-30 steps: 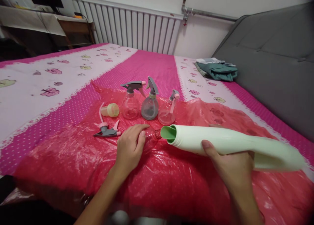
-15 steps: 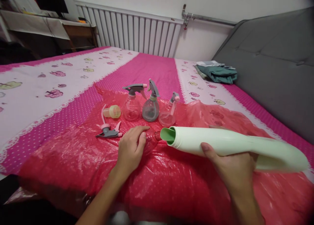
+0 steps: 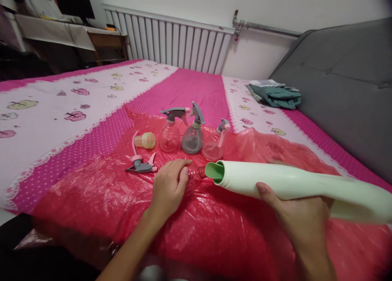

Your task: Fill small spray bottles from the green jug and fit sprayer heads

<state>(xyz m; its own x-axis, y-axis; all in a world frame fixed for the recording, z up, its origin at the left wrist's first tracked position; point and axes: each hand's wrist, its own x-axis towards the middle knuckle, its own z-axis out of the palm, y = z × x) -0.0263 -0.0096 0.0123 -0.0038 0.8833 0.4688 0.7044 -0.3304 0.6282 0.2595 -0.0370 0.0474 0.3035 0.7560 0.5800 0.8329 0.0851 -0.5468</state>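
My left hand is closed around a clear pinkish spray bottle without its head. This bottle lies tilted on the red plastic sheet, its threaded neck pointing right. In my right hand is a long pale green plastic bottle, held almost level. Its green pouring spout is at the spray bottle's mouth; whether they touch, I cannot tell. No liquid can be seen passing between them. A loose grey and pink spray head with its tube lies left of my left hand.
Behind my hands stand three spray bottles with heads: one clear, one greyish, one low clear. A small yellowish cup-like container lies at their left. Red plastic sheet covers part of the bed. Folded cloths lie near the grey headboard.
The whole view has shifted slightly, so everything appears a little further right. Both hands keep their holds, and the spout stays at the spray bottle's mouth.
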